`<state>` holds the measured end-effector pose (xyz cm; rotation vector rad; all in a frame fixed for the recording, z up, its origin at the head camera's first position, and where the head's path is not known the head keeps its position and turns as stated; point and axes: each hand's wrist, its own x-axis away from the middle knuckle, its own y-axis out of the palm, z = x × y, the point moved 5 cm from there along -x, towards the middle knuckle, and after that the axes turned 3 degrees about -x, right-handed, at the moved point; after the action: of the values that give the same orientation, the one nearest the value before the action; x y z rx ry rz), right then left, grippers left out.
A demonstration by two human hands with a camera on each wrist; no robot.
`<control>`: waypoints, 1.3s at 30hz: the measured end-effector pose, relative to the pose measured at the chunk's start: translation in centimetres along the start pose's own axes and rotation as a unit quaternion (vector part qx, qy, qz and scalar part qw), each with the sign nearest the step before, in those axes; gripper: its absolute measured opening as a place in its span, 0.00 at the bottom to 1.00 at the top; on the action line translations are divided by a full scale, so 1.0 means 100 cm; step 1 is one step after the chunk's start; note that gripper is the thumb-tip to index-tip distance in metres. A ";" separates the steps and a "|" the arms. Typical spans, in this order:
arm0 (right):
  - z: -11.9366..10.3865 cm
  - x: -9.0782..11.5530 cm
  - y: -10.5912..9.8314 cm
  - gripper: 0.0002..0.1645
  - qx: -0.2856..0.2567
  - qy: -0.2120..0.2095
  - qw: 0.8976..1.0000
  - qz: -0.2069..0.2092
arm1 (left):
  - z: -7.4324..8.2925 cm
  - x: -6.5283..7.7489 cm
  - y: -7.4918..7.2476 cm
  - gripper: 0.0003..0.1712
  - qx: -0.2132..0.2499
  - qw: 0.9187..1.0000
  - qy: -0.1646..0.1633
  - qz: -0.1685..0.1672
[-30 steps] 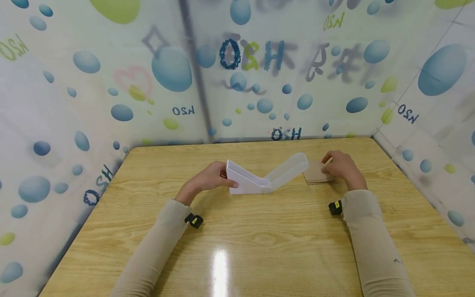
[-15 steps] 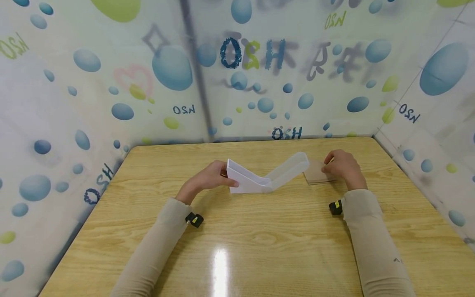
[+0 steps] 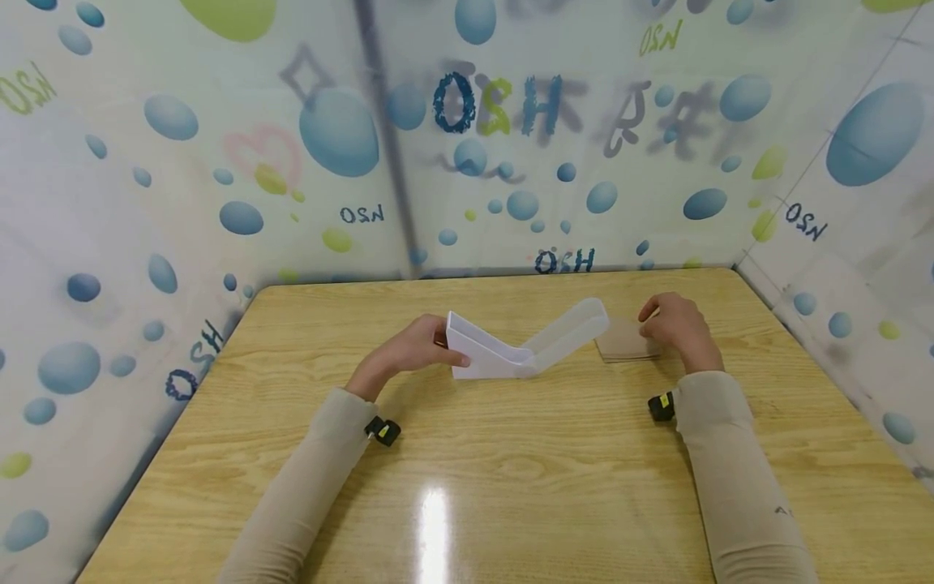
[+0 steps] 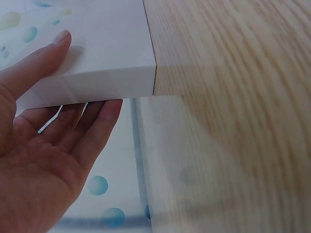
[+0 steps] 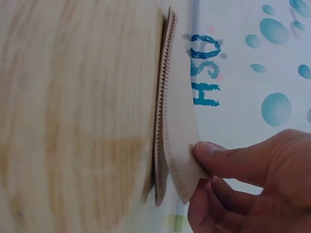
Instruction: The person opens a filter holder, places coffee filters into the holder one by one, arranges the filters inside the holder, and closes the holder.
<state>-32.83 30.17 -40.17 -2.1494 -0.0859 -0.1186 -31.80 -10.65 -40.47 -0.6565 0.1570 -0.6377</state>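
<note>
My left hand (image 3: pixel 416 347) grips the left end of a white plastic box (image 3: pixel 485 353), thumb on its near face and fingers behind. The box stands on the table with its translucent lid (image 3: pixel 567 334) swung up to the right. Its white wall (image 4: pixel 109 53) fills the upper left of the left wrist view. At the right, my right hand (image 3: pixel 679 328) is over a small stack of brown coffee filters (image 3: pixel 622 341). Up close, thumb and fingers pinch a corner of the top filter (image 5: pixel 181 116), which bends away from the crimped-edged ones (image 5: pixel 159 145) beneath.
The wood-grain table (image 3: pixel 511 470) reaches back to a printed wall sheet (image 3: pixel 467 162) with blue and green drops. A black wrist camera (image 3: pixel 383 431) sits at the left cuff, another black wrist camera (image 3: pixel 661 406) at the right cuff.
My right hand has shifted very slightly to the right over the coffee filters. The left hand and the white box hold the same place.
</note>
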 end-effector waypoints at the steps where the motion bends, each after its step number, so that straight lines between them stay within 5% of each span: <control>1: 0.000 0.000 -0.001 0.18 -0.001 -0.003 1.000 -0.004 | 0.000 0.000 0.000 0.21 0.000 1.000 0.000 0.000; 10: -0.010 0.005 -0.021 0.21 -0.045 -0.024 0.999 -0.012 | 0.003 0.001 -0.001 0.21 -0.001 1.000 0.001 0.004; 22: -0.033 0.020 -0.043 0.20 -0.079 -0.030 0.996 0.041 | -0.001 0.000 0.000 0.21 0.001 1.000 0.000 0.005; 30: -0.047 0.024 -0.050 0.19 -0.141 -0.051 0.986 0.078 | 0.001 0.000 0.000 0.22 0.001 1.000 0.002 0.004; 39: -0.061 0.036 -0.060 0.17 -0.180 -0.096 0.963 0.177 | 0.002 0.000 0.000 0.20 0.008 1.000 -0.003 0.002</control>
<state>-30.17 28.44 -31.44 -2.4968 0.2251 0.3060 -31.79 -10.56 -40.34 -0.6425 0.1476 -0.6330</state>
